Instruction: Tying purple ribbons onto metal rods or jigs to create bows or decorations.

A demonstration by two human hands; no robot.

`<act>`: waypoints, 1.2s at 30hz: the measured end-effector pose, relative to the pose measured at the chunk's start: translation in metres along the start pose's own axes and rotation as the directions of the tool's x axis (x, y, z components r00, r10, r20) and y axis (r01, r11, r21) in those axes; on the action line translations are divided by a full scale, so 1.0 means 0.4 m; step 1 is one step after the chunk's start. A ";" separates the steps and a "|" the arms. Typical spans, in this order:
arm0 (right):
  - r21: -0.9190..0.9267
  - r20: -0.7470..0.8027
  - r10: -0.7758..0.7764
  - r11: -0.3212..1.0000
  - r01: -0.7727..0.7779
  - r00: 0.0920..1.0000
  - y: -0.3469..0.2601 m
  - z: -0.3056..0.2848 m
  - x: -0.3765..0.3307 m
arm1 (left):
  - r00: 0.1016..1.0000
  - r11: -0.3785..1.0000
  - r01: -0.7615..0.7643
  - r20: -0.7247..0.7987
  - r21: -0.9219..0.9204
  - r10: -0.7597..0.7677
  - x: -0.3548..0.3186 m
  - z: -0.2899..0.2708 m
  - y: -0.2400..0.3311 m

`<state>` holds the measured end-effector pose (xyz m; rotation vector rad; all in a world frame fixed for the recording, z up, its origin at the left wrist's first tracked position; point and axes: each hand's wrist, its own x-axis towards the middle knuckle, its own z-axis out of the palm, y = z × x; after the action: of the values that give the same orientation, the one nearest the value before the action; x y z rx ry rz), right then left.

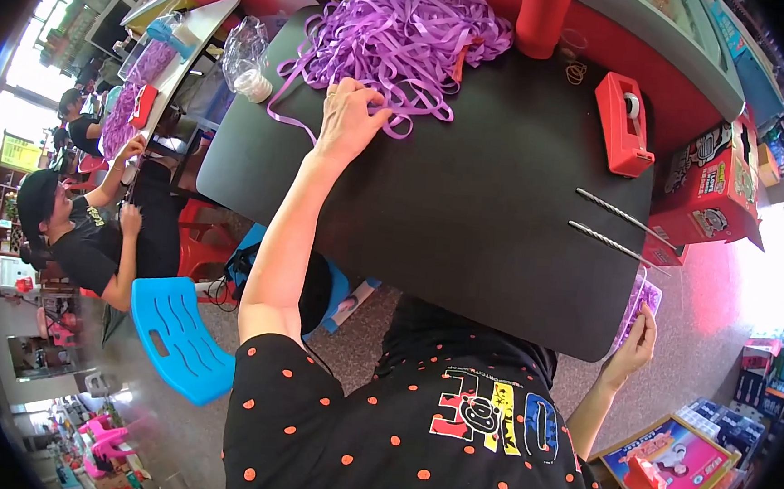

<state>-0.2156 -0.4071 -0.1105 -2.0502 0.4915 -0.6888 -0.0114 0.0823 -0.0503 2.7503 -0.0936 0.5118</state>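
My left hand (350, 122) lies at the near edge of a big heap of loose purple ribbon (398, 27) on the dark table. Its fingers bend around a strand, with the thumb to the right; the fingertips are partly hidden. One loop of ribbon trails out to the left beside my wrist. At the table's right edge my right hand (632, 350) grips a clear plastic box (630, 329) with small purple pieces in it. The table's corner hides part of this box.
Two metal rods (619, 247) jut past the right edge of the dark table (467, 204). A red tape dispenser (625, 124) and a red cylinder (542, 19) stand farther back. At left are a clear bag (246, 53), a blue stool (181, 339) and a seated person (93, 233).
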 end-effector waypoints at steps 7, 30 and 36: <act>0.085 -0.055 0.034 0.996 -0.029 0.998 -0.025 -0.033 -0.012 | 0.994 0.783 0.096 0.020 -0.615 -0.106 -0.035 -0.070 0.051; 0.695 0.588 -0.110 0.576 -0.431 0.801 -0.256 -0.051 -0.026 | 0.799 -0.149 0.445 0.316 -0.883 0.512 -0.054 -0.083 0.653; 0.690 0.315 0.002 0.686 -0.231 0.949 -0.179 -0.291 0.062 | 0.787 0.331 0.044 0.237 -0.943 0.570 -0.065 0.001 0.811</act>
<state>-0.2647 -0.4567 0.0094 -1.3077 0.1284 -0.3899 -0.0762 -0.2226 0.0432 1.5892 -0.7760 -0.2755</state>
